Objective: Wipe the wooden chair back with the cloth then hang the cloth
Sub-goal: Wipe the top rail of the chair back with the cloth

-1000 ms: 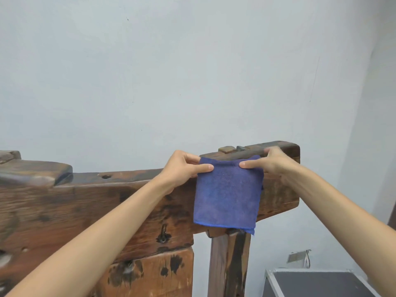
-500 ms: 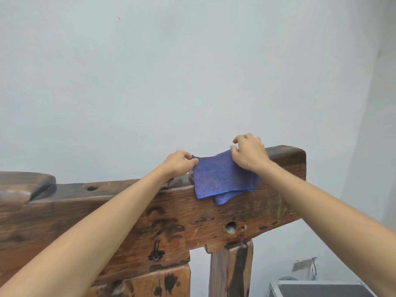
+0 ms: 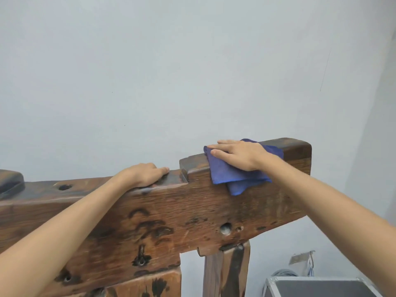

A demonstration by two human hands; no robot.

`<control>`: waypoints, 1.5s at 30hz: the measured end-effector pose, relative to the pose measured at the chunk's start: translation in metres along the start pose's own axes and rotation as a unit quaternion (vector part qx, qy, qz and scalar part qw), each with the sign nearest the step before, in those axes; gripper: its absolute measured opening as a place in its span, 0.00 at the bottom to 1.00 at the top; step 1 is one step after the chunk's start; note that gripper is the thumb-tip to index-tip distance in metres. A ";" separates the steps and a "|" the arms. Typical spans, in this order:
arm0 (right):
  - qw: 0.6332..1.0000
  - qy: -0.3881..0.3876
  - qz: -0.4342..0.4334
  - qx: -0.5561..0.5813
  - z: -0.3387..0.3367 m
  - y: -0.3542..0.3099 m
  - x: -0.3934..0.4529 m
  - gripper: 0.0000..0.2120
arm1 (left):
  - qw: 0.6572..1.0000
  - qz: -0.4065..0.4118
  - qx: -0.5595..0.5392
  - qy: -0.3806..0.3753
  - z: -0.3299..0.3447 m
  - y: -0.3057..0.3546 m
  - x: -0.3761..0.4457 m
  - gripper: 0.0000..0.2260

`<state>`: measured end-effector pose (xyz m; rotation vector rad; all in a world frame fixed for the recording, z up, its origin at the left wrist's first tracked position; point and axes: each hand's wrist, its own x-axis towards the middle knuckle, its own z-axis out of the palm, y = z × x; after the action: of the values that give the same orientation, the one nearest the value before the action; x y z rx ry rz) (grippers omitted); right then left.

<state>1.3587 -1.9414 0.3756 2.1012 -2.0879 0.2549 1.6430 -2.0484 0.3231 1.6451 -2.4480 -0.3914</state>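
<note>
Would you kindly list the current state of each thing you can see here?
blue cloth: folded, draped over the top rail, pressed flat by the right hand.
right hand: fingers straight, on the cloth.
left hand: resting flat on the rail, holding nothing.
wooden chair back: upright.
grey case: lid closed.

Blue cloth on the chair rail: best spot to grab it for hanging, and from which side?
Pinch the folded corner of the cloth that hangs over the near face of the chair back, coming from the front and below. It droops free of the wood, so fingers can likely close round it. The rest lies flat on the rail under the right hand. The left hand rests on the rail beside it.
</note>
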 end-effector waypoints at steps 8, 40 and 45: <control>0.973 -0.068 0.220 0.002 -0.032 0.126 0.020 0.30 | 1.000 -0.003 0.025 0.009 0.000 0.002 -0.002 0.31; 0.979 -0.012 0.045 0.200 0.000 -0.046 0.097 0.26 | 0.999 -0.022 0.027 0.002 -0.001 0.018 -0.008 0.26; 0.976 -0.189 -0.016 0.108 0.019 -0.148 0.109 0.25 | 1.000 -0.026 -0.006 0.004 -0.003 0.016 -0.010 0.24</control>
<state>1.5077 -2.0513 0.3833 2.4729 -2.3196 0.0823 1.6335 -2.0333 0.3309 1.7058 -2.3958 -0.4069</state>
